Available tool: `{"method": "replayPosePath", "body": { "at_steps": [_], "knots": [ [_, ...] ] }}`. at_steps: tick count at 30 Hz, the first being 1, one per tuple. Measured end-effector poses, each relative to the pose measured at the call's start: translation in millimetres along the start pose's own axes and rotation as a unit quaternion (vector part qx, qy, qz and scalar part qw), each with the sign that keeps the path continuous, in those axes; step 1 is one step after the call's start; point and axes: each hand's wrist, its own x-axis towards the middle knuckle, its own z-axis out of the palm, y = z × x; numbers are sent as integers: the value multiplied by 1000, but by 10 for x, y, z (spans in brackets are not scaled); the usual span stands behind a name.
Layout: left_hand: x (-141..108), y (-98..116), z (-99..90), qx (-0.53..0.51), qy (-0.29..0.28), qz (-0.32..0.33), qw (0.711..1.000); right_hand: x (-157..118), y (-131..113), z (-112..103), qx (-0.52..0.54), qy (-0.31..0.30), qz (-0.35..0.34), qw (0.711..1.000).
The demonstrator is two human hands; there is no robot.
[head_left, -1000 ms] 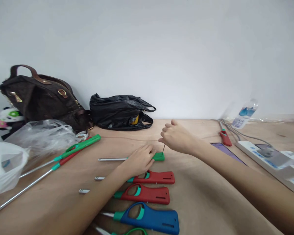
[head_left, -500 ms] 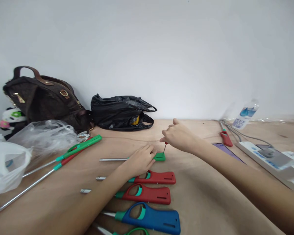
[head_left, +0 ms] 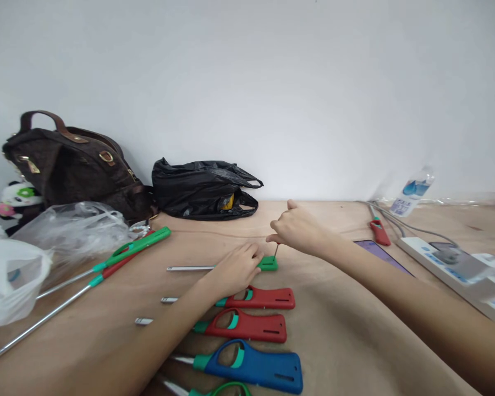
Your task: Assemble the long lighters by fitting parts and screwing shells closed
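Observation:
Under my left hand [head_left: 238,268] lies a green long-necked lighter [head_left: 269,264], its metal tube pointing left. The fingers are closed over its handle and press it to the table. My right hand [head_left: 291,224] is wrapped round a screwdriver [head_left: 276,251] with a red handle, mostly hidden in the fist. The thin shaft stands nearly upright, and its tip touches the end of the green handle. Nearer to me lie two red lighters [head_left: 268,297], a blue lighter [head_left: 268,367] and part of another green one [head_left: 231,389], side by side.
At left are a green lighter [head_left: 148,242] crossing a red one, clear and white plastic bags [head_left: 12,286], and a dark backpack [head_left: 78,165]. A black plastic bag [head_left: 190,190] rests by the wall. At right are a phone [head_left: 381,257], a power strip [head_left: 433,269] and a bottle [head_left: 412,192].
My right fist has turned slightly and shifted a little left on the screwdriver. The left hand and the green lighter under it stay in place.

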Motion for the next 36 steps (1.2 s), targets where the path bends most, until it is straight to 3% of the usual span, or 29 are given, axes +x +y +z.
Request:
{"method": "replayPosePath", "body": {
  "at_steps": [4,8,15,19,24,26,31,36],
  "knots": [
    [-7,-5,3,-1,-6,2,1000,-67,37,-20,99,6,-5,995],
    [-6,-11,11,-8,-4,-6,1000,-124,105,-75,193,-32,-36,980],
    [4,4,0,-6,-9,-8,1000,-1,-88,-27,68,-1,53,996],
    [-3,-2,3,9,-13,-2,1000,14,-120,20,20,-2,53,998],
    [-16,-12,16,12,-10,-2,1000,-65,24,-30,105,-25,-7,994],
    [-16,-11,15,9,-9,-2,1000,-75,68,-52,133,-38,5,990],
    [-7,12,-27,3,-8,-4,1000,-86,85,-64,79,-41,67,994],
    [1,33,-69,13,-15,-1,1000,-195,66,-24,104,-40,62,992]
  ]
}}
